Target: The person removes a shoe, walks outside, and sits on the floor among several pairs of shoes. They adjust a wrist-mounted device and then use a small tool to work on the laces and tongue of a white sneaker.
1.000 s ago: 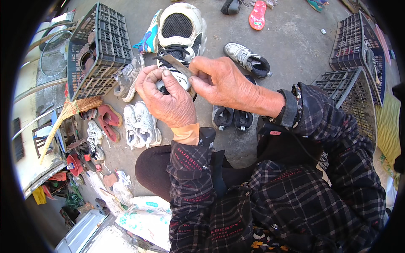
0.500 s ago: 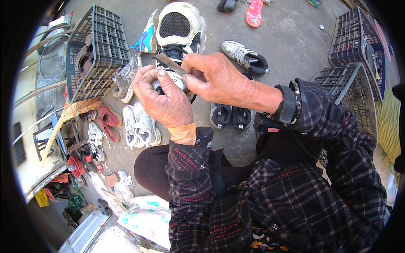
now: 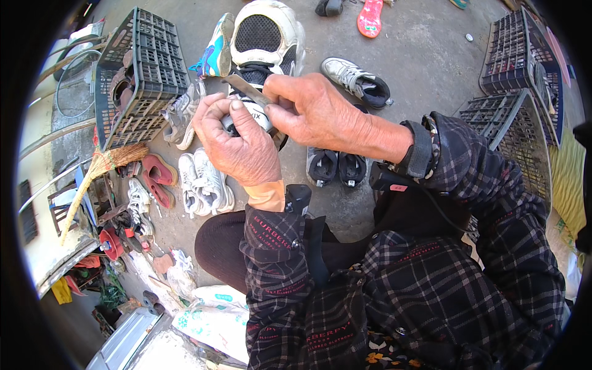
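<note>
Black letters mark the white sneaker (image 3: pixel 257 57) between left grip (image 3: pixel 239 140) and right grip (image 3: pixel 324 112); red lettering crosses the plaid jacket (image 3: pixel 275 265) below both. Below the right grip, a black box (image 3: pixel 381 177) bears a pink label (image 3: pixel 399 187) too small to read.

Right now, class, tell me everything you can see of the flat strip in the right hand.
The flat strip is narrow and dull grey-brown, apparently metal. The right hand grips one end between thumb and fingers, hiding it. The bare end slants toward the upper left, above the left hand in this view and across the large white shoe; contact with either is unclear.
</note>
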